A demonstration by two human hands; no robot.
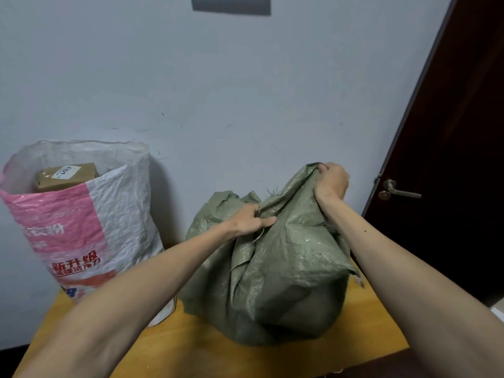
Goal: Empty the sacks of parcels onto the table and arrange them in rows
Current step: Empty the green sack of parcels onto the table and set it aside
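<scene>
Far left: a white-and-pink sack (90, 214) is standing upright on the rear corner of the yellow table (191, 356), its mouth gaping open and a brown parcel (68, 175) showing inside near the top. Centre: a green sack (272, 282) is sitting on the table just beside the first, its contents hidden. The left hand (251, 219) is gripping the bunched fabric at the green sack's top, fingers curled into the folds and thumb lying along the cloth. The right hand (331, 181) is clenching an edge of the same sack and holding it above the rest. Far right: a dark door (450, 132) with a metal lever handle (399, 190) is showing beyond the right arm.
</scene>
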